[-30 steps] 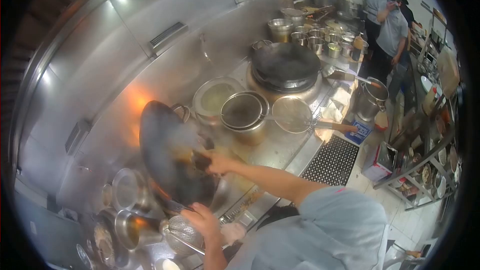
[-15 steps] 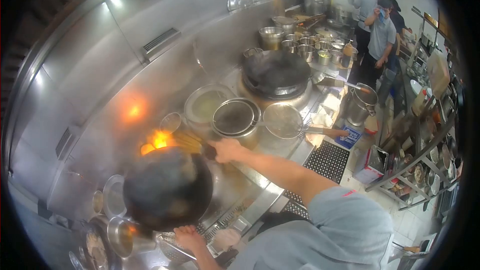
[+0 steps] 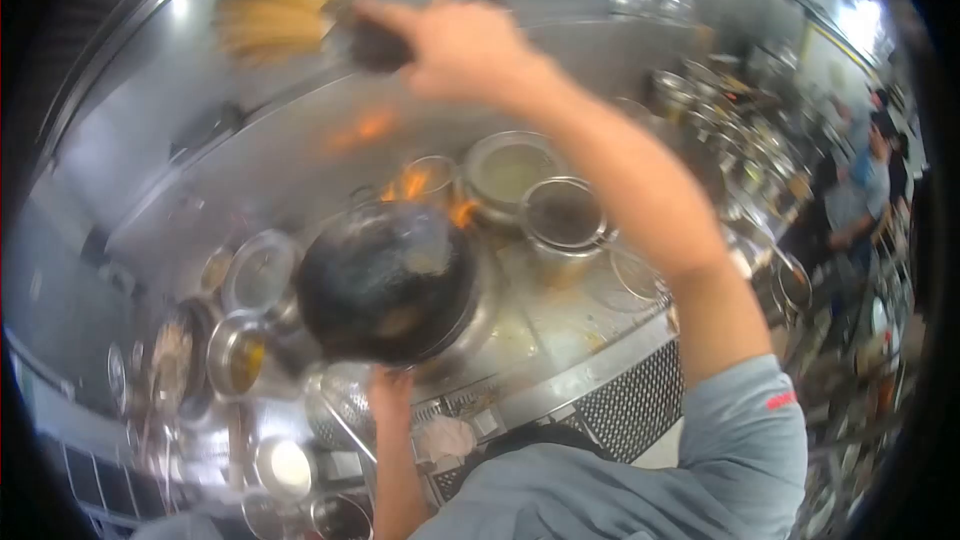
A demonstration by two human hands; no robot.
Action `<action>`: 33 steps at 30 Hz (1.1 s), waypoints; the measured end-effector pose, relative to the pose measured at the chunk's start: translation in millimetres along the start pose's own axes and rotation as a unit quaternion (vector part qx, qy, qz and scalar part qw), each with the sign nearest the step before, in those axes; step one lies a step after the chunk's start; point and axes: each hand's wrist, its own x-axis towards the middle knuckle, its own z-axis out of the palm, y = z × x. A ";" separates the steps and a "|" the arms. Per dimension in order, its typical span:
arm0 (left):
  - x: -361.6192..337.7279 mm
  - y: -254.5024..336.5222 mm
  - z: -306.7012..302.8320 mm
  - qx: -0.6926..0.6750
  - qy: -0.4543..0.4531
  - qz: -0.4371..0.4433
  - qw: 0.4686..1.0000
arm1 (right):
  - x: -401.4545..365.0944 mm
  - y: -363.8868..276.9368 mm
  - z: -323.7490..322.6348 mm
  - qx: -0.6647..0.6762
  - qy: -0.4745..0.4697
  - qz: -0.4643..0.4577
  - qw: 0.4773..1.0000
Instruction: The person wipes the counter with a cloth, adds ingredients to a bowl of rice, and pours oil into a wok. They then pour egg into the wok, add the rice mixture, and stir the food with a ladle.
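My right hand (image 3: pixel 455 45) is raised high over the stove, its fingers wrapped round the dark handle of a bamboo brush (image 3: pixel 270 18), whose tan bristles point left. Below it, my left hand (image 3: pixel 390 388) is at the near edge of a black wok (image 3: pixel 390 280), closed on the rim or handle there; part of the fingers is hidden. The wok sits over the burner, and orange flames (image 3: pixel 415 185) rise behind its far side.
Right of the flames are a large round pot (image 3: pixel 515 168) and a strainer over a pot (image 3: pixel 563 215). Metal bowls (image 3: pixel 237 355) and a bowl of white contents (image 3: pixel 285 468) stand at the left. Two or more people (image 3: pixel 862 195) stand far right, beyond many small metal pots.
My right hand has risen from beside the wok, lifting the brush into the air. The view has turned, so the stove and people appear shifted right. My left hand stays by the wok's near edge.
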 end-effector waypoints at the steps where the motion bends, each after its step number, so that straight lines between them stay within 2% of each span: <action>1: 4.0 -16.0 -15.7 0.114 0.055 0.112 0.986 | 9.0 0.7 -13.4 -0.033 -0.009 -0.013 0.999; 2: 0.2 -29.1 -29.5 0.231 0.112 0.212 0.943 | 21.4 5.5 -18.1 -0.049 -0.021 -0.038 0.998; 3: -22.0 -17.6 -21.1 0.270 0.101 0.328 0.900 | 31.0 5.9 -25.5 -0.056 -0.006 -0.062 0.997; 4: -47.7 7.4 -6.5 0.355 0.058 0.349 0.866 | 35.2 -3.0 -39.8 -0.026 0.031 -0.080 0.996; 5: -61.7 28.3 6.0 0.438 0.014 0.361 0.823 | 42.2 -13.2 -46.6 -0.036 0.016 -0.056 0.998; 6: -58.7 35.7 13.9 0.473 -0.041 0.346 0.809 | 42.2 -20.7 -44.5 -0.073 0.066 -0.078 0.992; 7: -56.6 40.8 19.9 0.505 -0.098 0.328 0.793 | 66.0 -13.8 -29.3 -0.049 0.061 -0.075 0.994; 9: -42.9 42.1 31.7 0.595 -0.127 0.360 0.707 | 92.3 -15.6 -2.2 -0.038 0.039 -0.054 0.997; 10: -33.3 35.4 33.6 0.635 -0.133 0.359 0.671 | 122.0 21.3 55.6 -0.051 0.052 -0.053 0.996; 11: -23.0 28.9 32.3 0.673 -0.130 0.354 0.636 | 113.9 9.9 81.8 0.058 0.109 -0.093 0.988; 12: -16.7 19.9 29.7 0.684 -0.124 0.358 0.623 | 110.0 -10.0 106.3 0.136 -0.028 0.034 0.990; 13: -11.5 12.1 26.9 0.698 -0.116 0.361 0.608 | 102.8 1.5 176.8 0.187 0.048 -0.010 0.981; 14: -7.7 5.4 24.5 0.677 -0.108 0.386 0.617 | 73.1 -28.2 207.9 0.409 -0.055 0.058 0.909; 15: -4.8 -1.9 21.7 0.656 -0.102 0.412 0.624 | 38.0 -43.8 256.3 0.504 -0.166 0.099 0.842; 16: -12.2 4.0 24.3 0.677 -0.100 0.372 0.627 | 0.9 -58.6 312.8 0.477 -0.259 0.104 0.834; 18: -10.5 1.9 30.4 0.682 -0.098 0.334 0.644 | -97.9 -99.9 368.8 0.289 -0.423 0.072 0.856; 19: -4.0 -2.1 25.2 0.670 -0.106 0.330 0.656 | -145.0 -117.2 365.2 0.245 -0.481 0.050 0.841; 20: 1.3 6.3 21.3 0.656 -0.107 0.343 0.663 | -175.3 -128.6 348.3 0.258 -0.511 0.034 0.819; 23: -6.7 -6.3 21.6 0.631 -0.135 0.345 0.682 | -188.9 -108.8 283.5 0.434 -0.628 0.039 0.645; 24: -4.0 -9.6 21.3 0.637 -0.132 0.349 0.674 | -176.2 -80.9 278.1 0.323 -0.636 -0.023 0.700; 25: 3.8 -9.1 21.9 0.645 -0.127 0.358 0.664 | -164.9 -23.1 313.0 0.265 -0.613 -0.140 0.731; 26: 11.3 -16.4 22.1 0.626 -0.131 0.365 0.676 | -141.9 -2.8 300.2 0.244 -0.542 -0.172 0.785; 28: 11.1 -15.8 29.0 0.671 -0.158 0.308 0.655 | -94.1 32.5 268.0 0.177 -0.385 -0.212 0.880; 29: 8.8 -10.0 32.9 0.692 -0.170 0.280 0.644 | -65.2 31.0 266.3 0.038 -0.354 -0.075 0.931; 30: -15.4 8.0 37.2 0.683 -0.138 0.285 0.658 | -52.6 9.5 255.3 0.144 -0.320 0.023 0.936; 31: -15.8 7.3 36.6 0.665 -0.126 0.326 0.660 | -48.5 -15.9 240.4 0.247 -0.282 0.122 0.919; 32: -16.6 0.2 35.8 0.646 -0.118 0.364 0.660 | -49.4 -30.0 235.8 0.346 -0.240 0.222 0.879; 33: -16.7 -11.1 35.6 0.627 -0.112 0.399 0.660 | -61.5 -9.9 275.4 0.377 -0.270 0.096 0.881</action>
